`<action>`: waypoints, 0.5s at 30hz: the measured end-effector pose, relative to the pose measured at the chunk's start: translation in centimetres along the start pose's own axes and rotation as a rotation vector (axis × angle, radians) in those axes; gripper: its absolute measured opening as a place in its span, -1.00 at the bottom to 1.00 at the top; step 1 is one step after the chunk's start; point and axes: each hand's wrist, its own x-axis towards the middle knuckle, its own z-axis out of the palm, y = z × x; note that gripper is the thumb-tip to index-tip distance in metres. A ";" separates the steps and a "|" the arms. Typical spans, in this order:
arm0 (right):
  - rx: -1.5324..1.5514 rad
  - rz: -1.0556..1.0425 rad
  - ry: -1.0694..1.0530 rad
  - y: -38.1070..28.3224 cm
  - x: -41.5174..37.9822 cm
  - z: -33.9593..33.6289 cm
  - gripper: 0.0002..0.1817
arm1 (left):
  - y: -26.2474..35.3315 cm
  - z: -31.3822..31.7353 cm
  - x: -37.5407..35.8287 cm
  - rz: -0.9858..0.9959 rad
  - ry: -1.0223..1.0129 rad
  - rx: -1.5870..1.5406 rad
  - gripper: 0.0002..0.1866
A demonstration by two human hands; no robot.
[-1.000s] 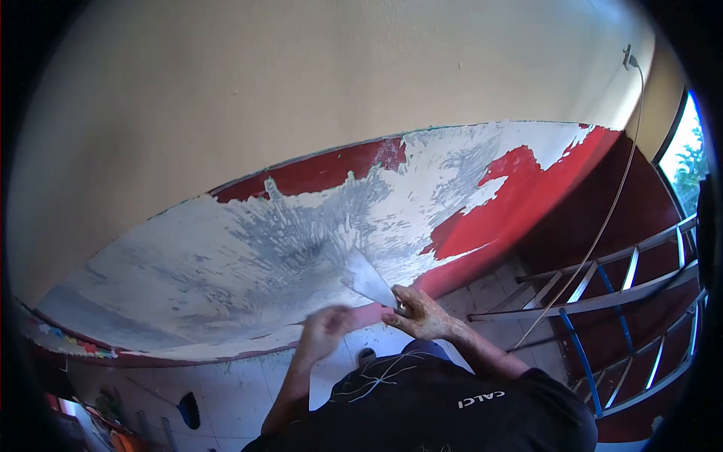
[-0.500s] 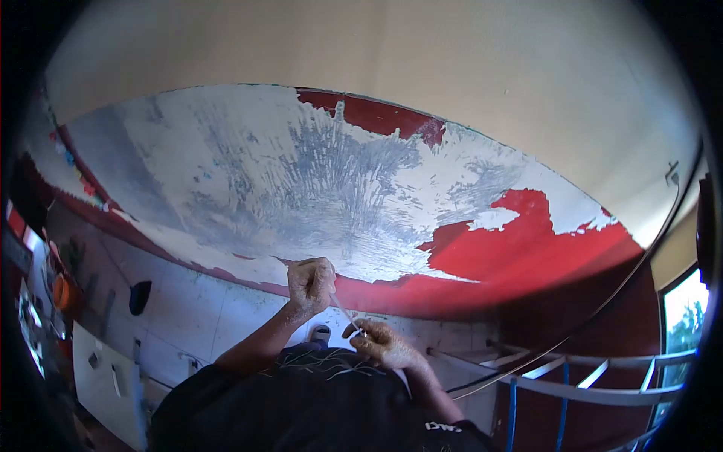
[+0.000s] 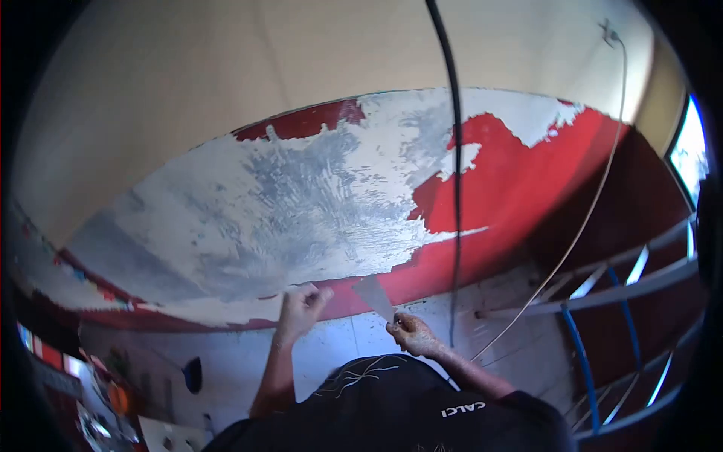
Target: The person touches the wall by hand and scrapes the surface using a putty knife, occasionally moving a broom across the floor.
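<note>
My right hand (image 3: 413, 334) grips a putty knife (image 3: 374, 297), its flat metal blade pointing up and left toward the wall. Dusty residue marks the fingers, which hide the handle. To the left, clear of the blade, my left hand (image 3: 300, 311) is raised before the lower wall. Its fingers are loosely bent, slightly blurred, and a gap shows by the thumb; I see nothing held. In front is a partly stripped wall (image 3: 294, 203), white and grey where bare, with red paint (image 3: 520, 177) on the right and along the bottom.
A dark cable (image 3: 456, 188) hangs before the wall. A thinner cord (image 3: 595, 203) runs from an outlet (image 3: 608, 33) toward the floor. At right lies a ladder (image 3: 648, 290) with blue parts. A dark dustpan-like object (image 3: 193, 375) and an orange item (image 3: 118, 399) are at lower left.
My hands have come apart; the left was at the putty knife's far end and has let go. The blade is now in plain sight. My view has swung right.
</note>
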 end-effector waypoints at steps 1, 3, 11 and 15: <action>0.058 0.001 0.057 -0.3 0.2 0.7 -0.71 | -0.5 0.3 -0.9 0.025 -0.141 0.032 -0.71; 0.181 0.008 0.137 -0.9 1.3 2.2 -0.82 | -0.3 0.4 -1.9 0.002 -0.356 0.085 -0.74; 0.420 -0.064 0.072 -8.2 2.7 10.5 -0.82 | -2.5 -4.4 -3.9 -0.031 -0.511 0.110 -0.84; 0.400 -0.089 0.027 -9.7 4.3 13.9 -0.83 | -5.4 -6.7 -4.3 -0.109 -0.332 -0.255 -0.78</action>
